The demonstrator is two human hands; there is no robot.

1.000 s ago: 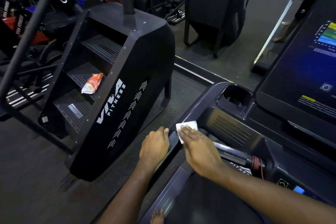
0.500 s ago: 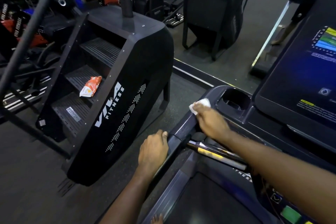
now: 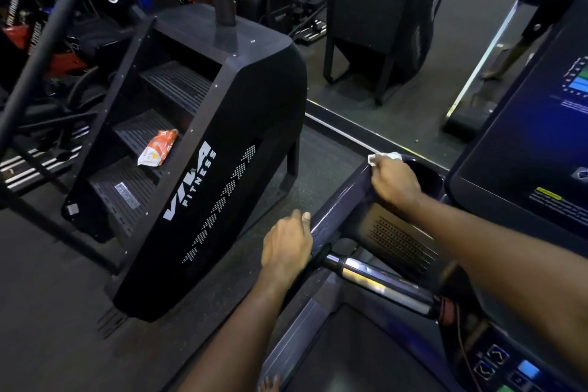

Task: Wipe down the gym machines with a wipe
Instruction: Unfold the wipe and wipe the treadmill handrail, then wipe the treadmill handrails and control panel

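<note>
Standing at a treadmill in a dim gym, dark rubber floor (image 3: 63, 312) all around. The right hand (image 3: 396, 183) has the white wipe (image 3: 383, 156) bunched under its curled fingers and pressed onto the top left corner of the console (image 3: 391, 239), just beside the cup holder (image 3: 429, 175). The left hand (image 3: 286, 248), nearer the body, is wrapped round the dark side rail (image 3: 337, 207). A chrome handlebar (image 3: 381, 283) runs between the two forearms, and a lit screen (image 3: 534, 143) sits right of the right hand. Left of both hands stands a big black stair climber (image 3: 222, 124) (VIVA FITNESS on its side), with an orange packet (image 3: 158, 152) lying on one step. Past it there's a jumble of other gear, too dark to make out.
</note>
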